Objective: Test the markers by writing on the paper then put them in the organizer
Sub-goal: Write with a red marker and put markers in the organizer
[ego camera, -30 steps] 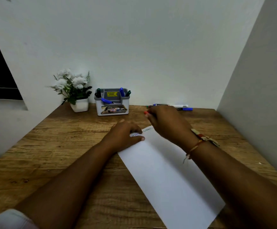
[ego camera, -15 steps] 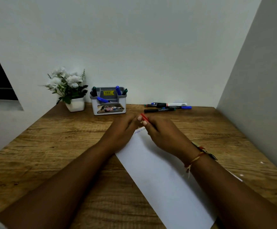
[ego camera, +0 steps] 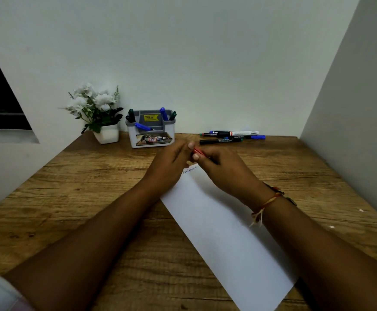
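Observation:
A white sheet of paper (ego camera: 223,227) lies slantwise on the wooden desk (ego camera: 75,198), with small handwriting at its far corner. Above that corner both hands meet around a red marker (ego camera: 198,151). My right hand (ego camera: 223,169) grips its barrel; my left hand (ego camera: 169,162) touches its red end with the fingertips. Most of the marker is hidden by the fingers. A grey organizer (ego camera: 151,133) stands at the back, holding blue, green and black markers. Several loose markers (ego camera: 232,136) lie at the back right of the desk.
A small white pot of white flowers (ego camera: 97,113) stands left of the organizer against the back wall. A grey side wall (ego camera: 351,108) closes off the right of the desk. A dark window opening is at far left.
My left hand has lifted off the paper and come up to meet the right hand at the red marker. The right hand has drawn back a little from the loose markers.

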